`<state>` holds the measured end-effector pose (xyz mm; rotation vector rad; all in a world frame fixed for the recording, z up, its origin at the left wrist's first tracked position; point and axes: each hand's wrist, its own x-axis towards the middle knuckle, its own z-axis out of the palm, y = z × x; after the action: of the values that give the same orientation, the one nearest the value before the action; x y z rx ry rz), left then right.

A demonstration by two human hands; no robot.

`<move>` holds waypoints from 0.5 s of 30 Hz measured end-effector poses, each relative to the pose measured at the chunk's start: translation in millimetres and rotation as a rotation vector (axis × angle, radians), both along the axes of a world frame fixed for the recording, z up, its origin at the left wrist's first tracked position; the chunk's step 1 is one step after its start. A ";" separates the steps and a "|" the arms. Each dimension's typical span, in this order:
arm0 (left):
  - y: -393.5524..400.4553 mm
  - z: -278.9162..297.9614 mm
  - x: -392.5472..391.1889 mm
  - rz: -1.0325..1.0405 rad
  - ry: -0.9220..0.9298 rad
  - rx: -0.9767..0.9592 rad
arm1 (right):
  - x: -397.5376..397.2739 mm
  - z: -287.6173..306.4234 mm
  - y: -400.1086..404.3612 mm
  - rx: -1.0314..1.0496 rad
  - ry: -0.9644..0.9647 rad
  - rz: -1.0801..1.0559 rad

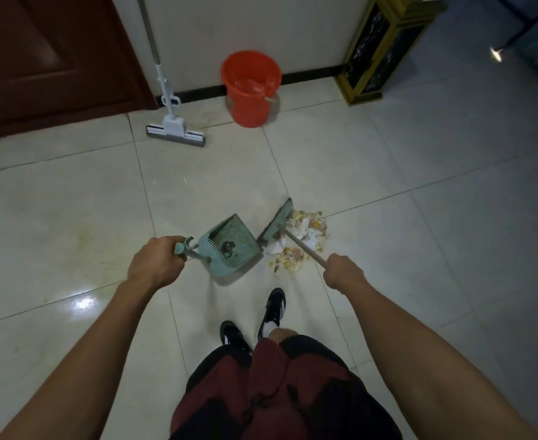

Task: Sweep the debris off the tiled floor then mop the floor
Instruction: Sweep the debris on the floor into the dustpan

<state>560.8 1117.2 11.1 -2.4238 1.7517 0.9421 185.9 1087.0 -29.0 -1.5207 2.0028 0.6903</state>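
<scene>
My left hand (155, 261) grips the handle top of a green dustpan (232, 246), which stands on the pale tiled floor (70, 217) with a few dark bits inside. My right hand (342, 272) grips the wooden handle of a green broom (277, 224). The broom head sits just right of the dustpan, at the left edge of a pile of yellow and white debris (305, 236). A sponge mop (174, 127) leans against the far wall. An orange bucket (251, 88) with water stands to the right of the mop.
A dark red door (48, 58) is at the far left. A black and gold cabinet (382, 49) stands at the far right by the wall. My feet in black shoes (272, 308) are just behind the dustpan.
</scene>
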 end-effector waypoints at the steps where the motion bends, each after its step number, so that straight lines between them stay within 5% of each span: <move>1: 1.2 0.8 -5.2 -0.019 -0.006 0.001 | -5.4 1.9 5.8 -0.021 0.004 -0.019; 4: 2.7 3.9 -23.6 -0.082 -0.028 0.001 | -24.5 0.4 22.4 -0.019 -0.085 -0.246; 8: 1.9 1.5 -48.0 -0.133 -0.054 0.022 | -37.4 -3.8 24.3 0.175 -0.512 -0.728; 15: -14.8 -4.1 -98.6 -0.139 -0.077 0.053 | -76.9 -29.7 17.5 0.054 -0.564 -0.692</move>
<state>462.1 1102.4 6.9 -2.2417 1.8162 0.8568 109.0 1104.5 -58.8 -0.7657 1.8487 0.0191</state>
